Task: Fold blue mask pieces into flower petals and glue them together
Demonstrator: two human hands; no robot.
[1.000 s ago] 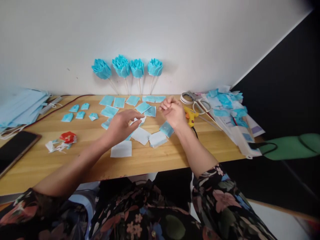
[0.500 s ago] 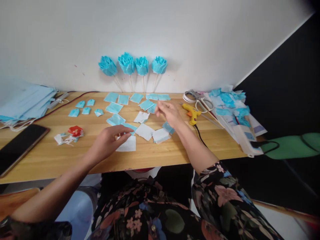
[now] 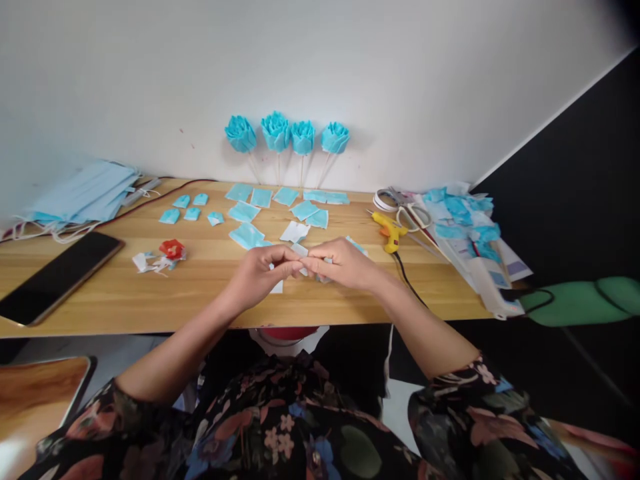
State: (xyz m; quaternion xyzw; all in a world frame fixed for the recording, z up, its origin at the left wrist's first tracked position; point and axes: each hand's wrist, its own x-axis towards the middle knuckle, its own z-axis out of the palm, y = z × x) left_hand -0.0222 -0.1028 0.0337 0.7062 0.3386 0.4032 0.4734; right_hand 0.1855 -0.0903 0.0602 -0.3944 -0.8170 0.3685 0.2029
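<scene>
Over the cut pieces, my left hand [image 3: 265,277] and my right hand [image 3: 343,265] meet fingertip to fingertip. Both are closed in a pinch, and whatever lies between the fingers is too small or hidden to make out. A white piece [image 3: 301,249] shows just behind the fingertips; I cannot tell whether it is held or on the table. Under and around the hands lie several cut squares of blue-and-white mask fabric, such as a blue square [image 3: 247,235] and a white one [image 3: 295,231]. Some are partly covered by my hands.
Several blue fabric flowers [image 3: 275,131] on sticks lean against the wall. Small folded petals [image 3: 191,213], a red scrap [image 3: 173,249], a phone [image 3: 60,277] and stacked masks [image 3: 83,193] are left. A yellow glue gun [image 3: 390,230], scissors [image 3: 414,217], tape [image 3: 386,200] and fabric scraps [image 3: 463,207] are right.
My right hand has drawn back from the rear squares and my left hand has moved right, so their fingertips now meet. The whole view has shifted slightly.
</scene>
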